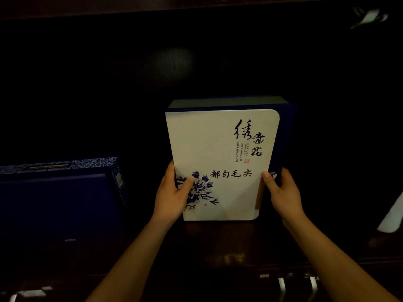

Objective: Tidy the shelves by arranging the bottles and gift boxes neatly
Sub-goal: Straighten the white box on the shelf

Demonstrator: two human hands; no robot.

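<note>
A white gift box (pixel 209 149) with blue edges, black calligraphy and a blue flower print stands upright on the dark shelf (pixel 218 240), in the middle of the head view. My left hand (pixel 172 195) grips its lower left edge, thumb across the flower print. My right hand (pixel 283 192) grips its lower right edge, thumb on the front face. A dark blue gift box (pixel 56 203) with a patterned blue-and-white border stands on the shelf to the left, apart from the white one.
The shelf recess behind the boxes is very dark. A pale object (pixel 392 216) leans at the right edge, and another pale shape (pixel 368 17) shows at the upper right. Metal handles (pixel 296 284) gleam below the shelf's front edge.
</note>
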